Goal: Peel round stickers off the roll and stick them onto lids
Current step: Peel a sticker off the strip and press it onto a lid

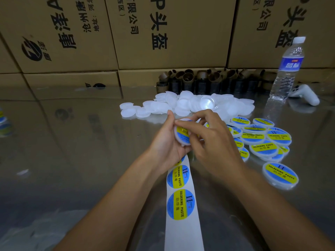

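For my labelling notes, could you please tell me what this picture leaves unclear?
Head view:
- Sticker on the held lid: mostly covered by the right hand, adhesion unclear.
- Roll: beyond the bottom edge; only its strip shows.
- Fine print: too small.

- The white round plastic lid (179, 137) at centre frame lies largely under the fingers of the right hand (208, 142). Only the left part of its sticker shows, and I cannot tell whether those fingers pinch or merely press.
- The white backing strip of round blue-and-yellow stickers (183, 232) slips beneath the left hand (166, 144), which grips the lid, and runs off the bottom edge.
- The pile of labelled white lids (262, 140) at right is partly behind the right hand.
- The blue-and-yellow shapes (3, 122) at the left edge are blurred and cropped.
- The stickers' fine print is too small to read.
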### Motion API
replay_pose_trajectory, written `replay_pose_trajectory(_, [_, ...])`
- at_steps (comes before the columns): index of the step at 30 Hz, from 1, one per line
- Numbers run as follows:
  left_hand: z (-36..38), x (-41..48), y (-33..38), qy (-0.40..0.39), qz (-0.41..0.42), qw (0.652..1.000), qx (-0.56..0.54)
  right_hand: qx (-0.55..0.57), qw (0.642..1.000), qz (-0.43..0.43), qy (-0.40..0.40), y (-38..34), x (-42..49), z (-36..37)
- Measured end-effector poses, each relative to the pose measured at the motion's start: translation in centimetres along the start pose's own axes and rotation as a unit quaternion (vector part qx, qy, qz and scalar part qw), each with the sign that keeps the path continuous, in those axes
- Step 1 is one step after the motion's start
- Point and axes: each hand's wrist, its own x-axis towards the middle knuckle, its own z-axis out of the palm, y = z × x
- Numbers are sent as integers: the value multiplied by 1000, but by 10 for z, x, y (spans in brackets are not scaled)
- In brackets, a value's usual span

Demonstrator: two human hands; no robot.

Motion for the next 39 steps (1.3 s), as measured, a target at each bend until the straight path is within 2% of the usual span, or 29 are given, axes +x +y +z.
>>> replay_pose_trajectory(5, [-1, 1, -1, -6, 3, 1000, 24, -41, 999, -2, 20, 2, -1, 1])
replay_pose_trajectory(10, [-1, 2, -3, 14, 11, 996, 83, 81, 992, 101, -4, 7, 2, 4])
replay_pose_trajectory(13, [-1, 2, -5, 14, 58, 990, 131, 166, 970, 177, 33, 9, 4, 5])
replay_pose_trajectory(17, [0, 1, -7, 24, 101, 986, 132, 242, 939, 237, 53, 8, 7, 5])
replay_pose_trajectory(22, [4, 0, -4, 32, 165, 978, 121, 292, 920, 251, 66, 9, 8, 4])
replay_pose_trajectory(27, [5, -1, -3, 26, 185, 973, 133, 300, 919, 254, 15, 7, 9, 2])
replay_pose_trajectory(33, [-4, 1, -3, 52, 208, 962, 171, 277, 929, 243, 38, 5, 9, 0])
replay_pose_trajectory(39, [-4, 2, -3, 56, 226, 963, 134, 285, 930, 231, -8, 2, 7, 0])
